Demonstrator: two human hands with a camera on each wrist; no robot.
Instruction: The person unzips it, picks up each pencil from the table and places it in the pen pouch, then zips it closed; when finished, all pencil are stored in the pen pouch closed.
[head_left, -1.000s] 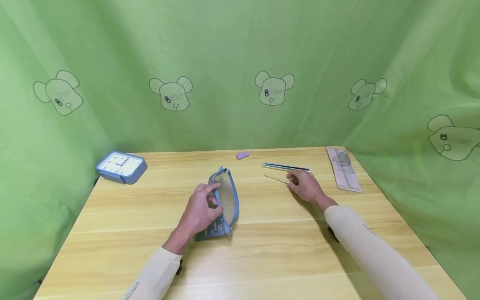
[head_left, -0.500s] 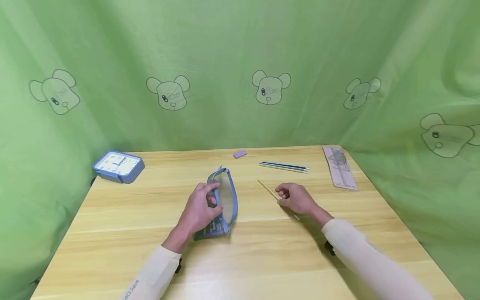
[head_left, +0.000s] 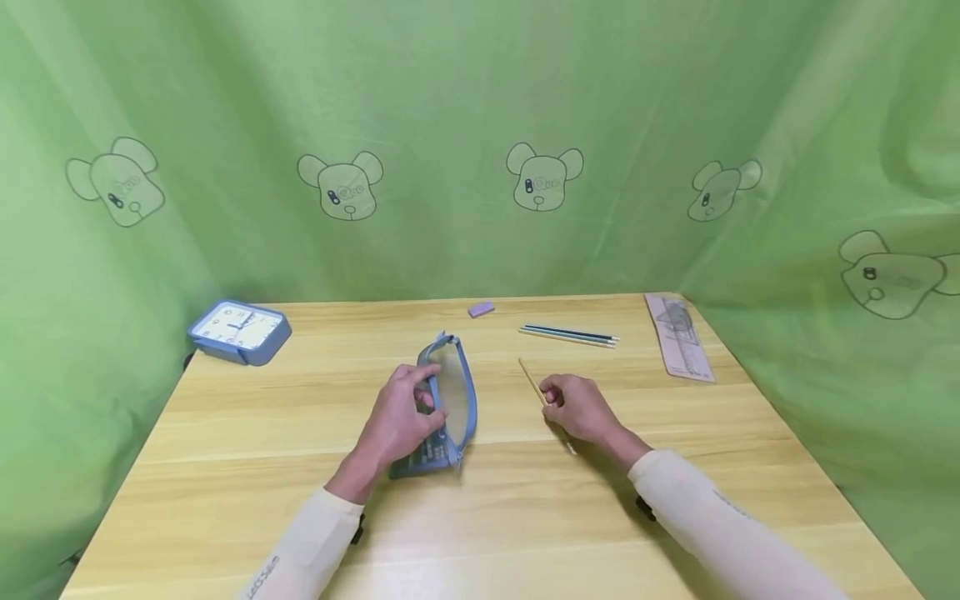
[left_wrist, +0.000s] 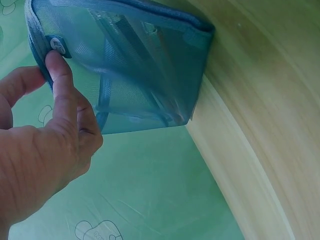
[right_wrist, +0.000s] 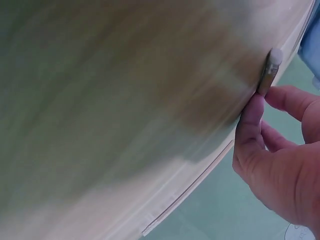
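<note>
A blue mesh pouch (head_left: 471,400) with its zipped mouth spread apart stands on the table. My left hand (head_left: 397,421) pinches its near-left rim between thumb and fingers. Through the mesh (left_wrist: 145,65) in the left wrist view, some long thin items show dimly. To the pouch's right, my right hand (head_left: 581,408) pinches a yellow pencil (head_left: 531,379) around its middle, the pencil slanting down to the right. The pencil's eraser end (right_wrist: 274,57) sticks out past the thumb and finger in the right wrist view.
Several pencils (head_left: 570,335) lie side by side behind my right hand. A purple eraser (head_left: 481,309) is near the table's back edge. At the back left stands a blue clock (head_left: 240,332); a pink ruler set (head_left: 680,337) lies at the back right. Green curtains (head_left: 450,83) surround the table.
My right hand has carried the yellow pencil away from the other pencils, toward me and to the left, and the pencil has turned to a steeper slant. The left hand keeps its grip on the pouch.
</note>
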